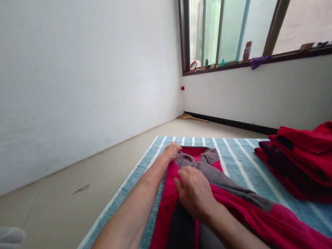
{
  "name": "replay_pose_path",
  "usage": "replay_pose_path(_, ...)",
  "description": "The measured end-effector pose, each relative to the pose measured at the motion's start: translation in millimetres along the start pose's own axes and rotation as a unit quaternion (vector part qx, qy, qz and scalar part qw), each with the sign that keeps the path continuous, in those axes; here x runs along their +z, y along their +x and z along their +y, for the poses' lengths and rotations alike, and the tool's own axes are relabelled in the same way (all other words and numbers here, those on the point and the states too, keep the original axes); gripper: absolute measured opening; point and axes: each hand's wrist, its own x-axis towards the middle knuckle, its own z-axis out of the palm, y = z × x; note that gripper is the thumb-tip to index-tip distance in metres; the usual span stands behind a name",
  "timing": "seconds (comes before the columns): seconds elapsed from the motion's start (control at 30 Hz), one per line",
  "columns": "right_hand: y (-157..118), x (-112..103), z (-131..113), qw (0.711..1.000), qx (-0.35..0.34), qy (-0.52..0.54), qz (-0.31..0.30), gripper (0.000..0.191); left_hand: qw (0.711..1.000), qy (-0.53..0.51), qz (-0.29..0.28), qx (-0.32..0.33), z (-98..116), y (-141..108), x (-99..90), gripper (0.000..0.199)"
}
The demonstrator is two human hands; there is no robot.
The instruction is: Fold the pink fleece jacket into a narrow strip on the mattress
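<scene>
A jacket [233, 200] in pinkish red, grey and black lies on a blue-and-white striped cloth, its collar end pointing away from me. At its far left corner, by the shoulder, my left hand [172, 151] has its fingers closed on the fabric edge. Closer to me, my right hand [194, 190] is over the upper front of the jacket, thumb and fingers curled in on the red fabric. The right hand is slightly blurred and covers part of the front. One sleeve stretches toward the lower right.
Folded red and dark garments [303, 162] are stacked at the right on the striped cloth [241, 155]. A white wall [90, 86] rises on the left beyond the tiled floor. A broom [190, 117] lies in the corner. Small items and a bottle [247, 52] line the windowsill.
</scene>
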Motion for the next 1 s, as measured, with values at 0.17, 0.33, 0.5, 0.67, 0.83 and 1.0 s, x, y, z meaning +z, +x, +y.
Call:
replay_pose_path(0.17,79,-9,50,0.986,0.148,-0.065,-0.029,0.035,0.993,0.079,-0.066,0.056,-2,7,2.5,0.026)
replay_pose_path(0.33,89,19,71,0.984,0.155,-0.075,-0.031,0.030,0.988,0.120,-0.061,0.075,-3,10,7.1,0.026)
replay_pose_path(0.5,82,26,75,0.982,0.166,-0.085,-0.033,0.028,0.986,0.144,-0.039,0.073,-4,7,15.7,0.028)
replay_pose_path(0.67,79,29,75,0.979,0.174,-0.097,-0.034,0.023,0.984,0.167,-0.008,0.067,-4,-1,22.1,0.020)
replay_pose_path(0.83,75,30,73,0.980,0.165,-0.103,-0.032,0.023,0.982,0.172,0.019,0.072,11,-12,15.4,0.027)
replay_pose_path(1.0,76,30,74,0.981,0.160,-0.100,-0.036,0.027,0.982,0.147,-0.004,0.114,25,-35,18.2,0.024)
